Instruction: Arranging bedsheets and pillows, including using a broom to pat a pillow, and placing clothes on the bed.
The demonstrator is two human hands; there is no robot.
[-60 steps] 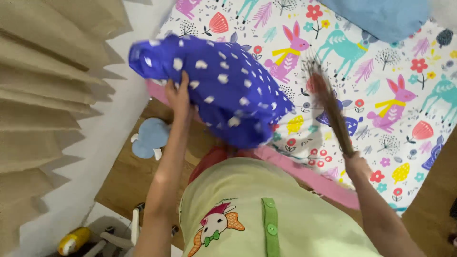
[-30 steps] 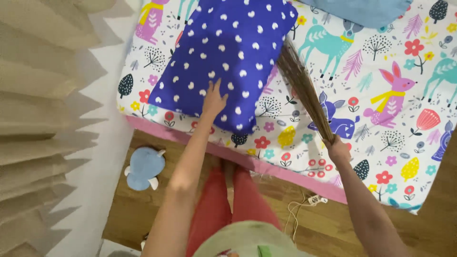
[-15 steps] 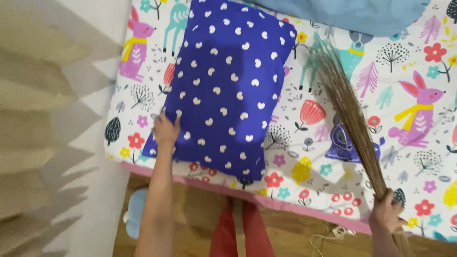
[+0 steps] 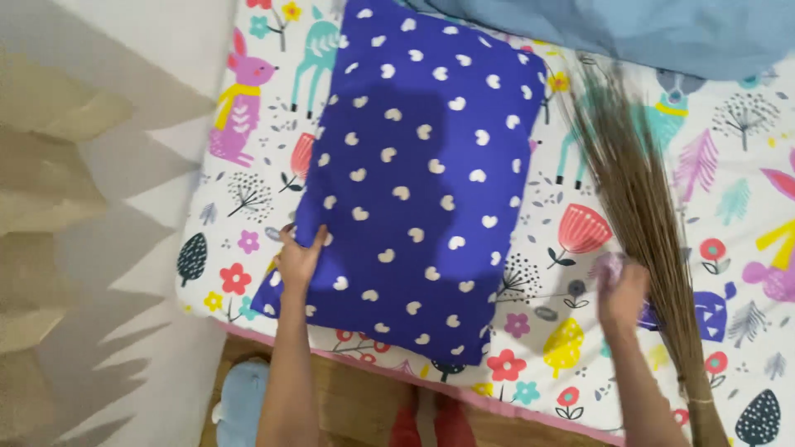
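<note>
One bed (image 4: pixel 248 190) fills most of the view, its sheet white and printed with rabbits, deer, flowers and trees, a pink edge running along the near side. One pale blue blanket (image 4: pixel 662 33) lies bunched at the far right of it. One dark blue pillow (image 4: pixel 414 182) dotted with white hearts lies flat on the sheet near the bed's left corner; its long axis runs from the near edge away toward the far side, tilted slightly to the right, and its far end touches or slips under the blanket. One broom of brown straw (image 4: pixel 638 207) lies to the right of the pillow, bristles fanned toward the far side and the bound handle end pointing back to the near right corner.

The left hand (image 4: pixel 298 258) has its grip clamped on the pillow's near left edge, thumb on top. The right hand (image 4: pixel 621 290) is blurred just beside the broom, over the sheet; whether its grip is closed I cannot tell.

Below the bed is a wooden floor (image 4: pixel 356 406) with one light blue soft toy (image 4: pixel 240 406). A white wall and a beige pleated curtain (image 4: pixel 58 207) stand at the left.
</note>
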